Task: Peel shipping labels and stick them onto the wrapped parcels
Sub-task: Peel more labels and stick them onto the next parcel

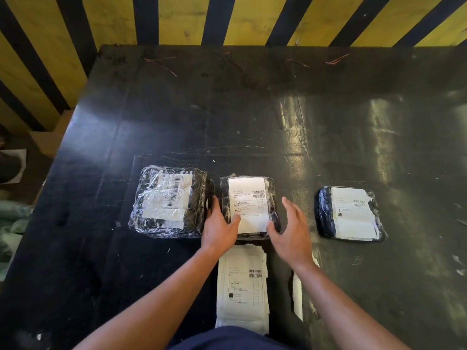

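Parcels: mid parcel (pixel 249 207) w/ label (pixel 249 204) at table (pixel 252 117) ctr; L hand (pixel 218 227) fingers straight, touching its 9 o'clock side; R hand (pixel 290 229) spread at 3 o'clock. Left parcel (pixel 169 200) touching at 9; right parcel (pixel 350 213) well apart at 3. Label stack (pixel 242 289) at 6, paper strip (pixel 297 296) beside.

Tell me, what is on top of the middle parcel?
A white shipping label covers most of the middle parcel. The left hand and right hand flank it, thumbs on the label's lower corners. Those corners are hidden.
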The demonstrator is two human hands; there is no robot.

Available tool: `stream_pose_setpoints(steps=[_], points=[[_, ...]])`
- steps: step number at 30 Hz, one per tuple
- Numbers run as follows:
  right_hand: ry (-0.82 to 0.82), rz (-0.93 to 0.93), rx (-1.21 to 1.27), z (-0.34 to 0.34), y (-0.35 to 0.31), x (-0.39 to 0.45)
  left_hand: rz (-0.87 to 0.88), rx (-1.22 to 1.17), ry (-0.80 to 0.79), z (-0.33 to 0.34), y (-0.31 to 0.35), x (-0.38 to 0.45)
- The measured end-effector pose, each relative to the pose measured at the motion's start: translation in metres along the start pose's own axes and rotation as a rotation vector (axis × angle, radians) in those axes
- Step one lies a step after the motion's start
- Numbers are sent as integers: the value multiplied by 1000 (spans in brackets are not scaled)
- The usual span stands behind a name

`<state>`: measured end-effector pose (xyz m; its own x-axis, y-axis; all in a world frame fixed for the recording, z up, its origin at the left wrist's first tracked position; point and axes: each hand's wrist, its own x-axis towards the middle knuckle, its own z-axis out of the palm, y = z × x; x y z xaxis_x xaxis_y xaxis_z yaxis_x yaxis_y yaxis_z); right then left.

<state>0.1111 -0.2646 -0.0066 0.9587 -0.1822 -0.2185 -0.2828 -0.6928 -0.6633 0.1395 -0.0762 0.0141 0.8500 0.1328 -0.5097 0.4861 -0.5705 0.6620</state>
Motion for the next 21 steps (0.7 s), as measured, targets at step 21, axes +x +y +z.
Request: stream_pose_setpoints(steps=[21], points=[[-69,453,584,-23,-30,62,12,-282,15,-32,54,12]])
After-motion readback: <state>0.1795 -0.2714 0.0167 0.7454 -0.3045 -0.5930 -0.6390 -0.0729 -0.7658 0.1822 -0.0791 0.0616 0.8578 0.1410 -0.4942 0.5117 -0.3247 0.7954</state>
